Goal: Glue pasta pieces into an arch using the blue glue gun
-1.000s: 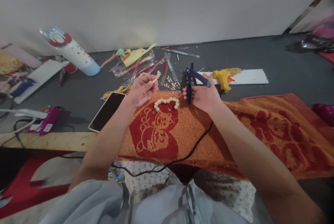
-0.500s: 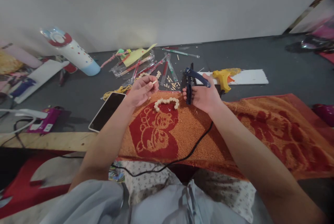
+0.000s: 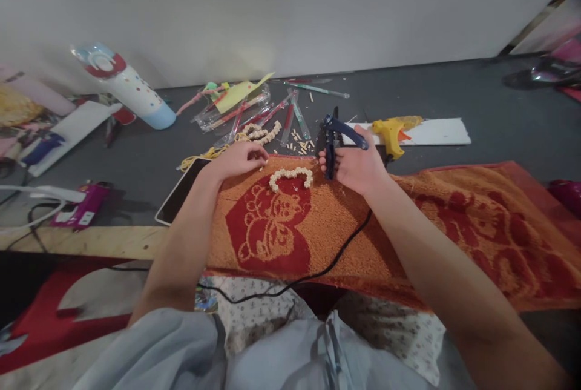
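Observation:
My left hand [image 3: 240, 158] rests low at the back left edge of the orange and red towel [image 3: 345, 220], its fingers together at the cloth; a tiny pale bit shows by the fingertips, too small to make out. My right hand [image 3: 358, 163], palm turned up, holds a dark blue plier-like cutter [image 3: 331, 145] with its handles spread. Between the hands, a curved chain of cream beads [image 3: 290, 175] lies on the towel. Small cut pale pieces [image 3: 300, 143] are scattered on the dark table behind it.
A yellow glue gun [image 3: 391, 135] lies on a white board [image 3: 440, 132] at right. Behind my left hand are more bead chains [image 3: 261, 132] and plastic-wrapped sticks [image 3: 236, 112]. A phone [image 3: 179, 196], a bottle [image 3: 136, 93] and a purple power strip [image 3: 84, 207] sit at left. A black cable crosses the towel.
My left hand has turned over and come down to the towel's edge; the small pale stick at its fingertips no longer shows clearly. My right hand keeps the cutter in nearly the same place.

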`<state>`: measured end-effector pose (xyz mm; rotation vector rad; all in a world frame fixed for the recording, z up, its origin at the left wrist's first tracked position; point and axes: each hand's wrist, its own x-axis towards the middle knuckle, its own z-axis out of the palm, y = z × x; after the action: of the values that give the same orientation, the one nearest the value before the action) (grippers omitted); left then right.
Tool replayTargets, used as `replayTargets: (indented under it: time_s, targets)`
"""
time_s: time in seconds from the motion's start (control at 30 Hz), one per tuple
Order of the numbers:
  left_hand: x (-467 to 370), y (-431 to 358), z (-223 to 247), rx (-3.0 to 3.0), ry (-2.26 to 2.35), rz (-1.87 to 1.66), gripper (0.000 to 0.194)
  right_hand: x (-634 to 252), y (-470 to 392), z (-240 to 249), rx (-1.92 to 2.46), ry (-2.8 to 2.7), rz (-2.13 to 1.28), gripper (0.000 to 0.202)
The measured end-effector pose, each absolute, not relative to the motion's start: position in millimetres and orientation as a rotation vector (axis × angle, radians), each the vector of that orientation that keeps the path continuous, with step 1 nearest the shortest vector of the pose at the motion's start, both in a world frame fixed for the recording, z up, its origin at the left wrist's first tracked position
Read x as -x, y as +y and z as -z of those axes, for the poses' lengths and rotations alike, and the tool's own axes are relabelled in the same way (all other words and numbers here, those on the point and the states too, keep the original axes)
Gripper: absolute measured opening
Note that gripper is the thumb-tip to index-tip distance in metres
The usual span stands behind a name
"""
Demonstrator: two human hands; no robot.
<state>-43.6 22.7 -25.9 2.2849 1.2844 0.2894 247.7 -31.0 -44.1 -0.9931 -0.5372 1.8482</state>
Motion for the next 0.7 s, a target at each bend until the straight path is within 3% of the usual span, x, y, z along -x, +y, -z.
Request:
replayTargets:
  time_s: [0.17,0.3,0.47,0.7]
  targets:
    - [33.4,18.9,29.7,-2.330,1.387,-0.430,0.021,-247.9,-30.6,43.5,1.004,-0.528,-1.853,0.062]
    - [31.8,16.9,25.6,-2.274,1.470,-0.542,0.034,-248.6,-30.3,44.5,1.007,-0.559,-1.851,0.064]
    - [40.1,17.5,15.9,-2.321,1.419,-0.229,0.029,-250.3,-29.9,47.1,0.999,-0.656,-1.840,0.069]
    - [48.0,16.5,13.4,-2.189,1.300,-0.006,0.040,-251.9,-28.7,49.2,1.020,-0.718,-1.838,0.072]
